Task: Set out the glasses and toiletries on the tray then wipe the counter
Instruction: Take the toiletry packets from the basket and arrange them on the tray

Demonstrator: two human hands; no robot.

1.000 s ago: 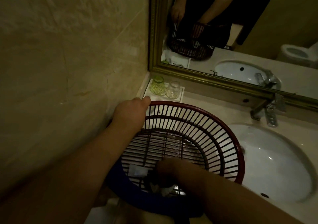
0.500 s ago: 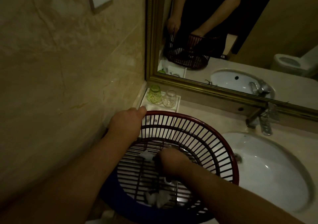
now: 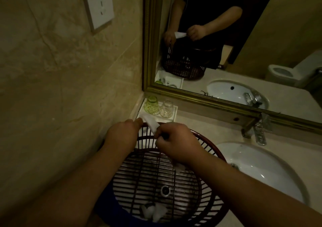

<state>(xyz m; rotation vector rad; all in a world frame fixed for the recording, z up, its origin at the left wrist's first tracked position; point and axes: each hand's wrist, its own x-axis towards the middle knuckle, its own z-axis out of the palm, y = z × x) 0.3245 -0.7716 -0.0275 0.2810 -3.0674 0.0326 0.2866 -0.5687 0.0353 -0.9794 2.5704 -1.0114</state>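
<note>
Your right hand (image 3: 176,144) pinches one end of a small white packet (image 3: 151,122), and your left hand (image 3: 122,136) closes its fingertips on the other end; both grips are narrow, and the packet is held above the far rim of the dark red wire basket (image 3: 210,179). Just beyond the packet, the white tray (image 3: 174,111) sits on the bench (image 3: 205,127) in the corner beneath the gilt-framed mirror (image 3: 226,34). A green glass (image 3: 152,106) and a clear glass (image 3: 167,109) stand on it side by side, upside down, so that part appears done. More white packets (image 3: 154,211) lie in the basket bottom, so setting out the toiletries looks barely begun; wiping the bench beside the sink (image 3: 261,171) appears not yet started.
</note>
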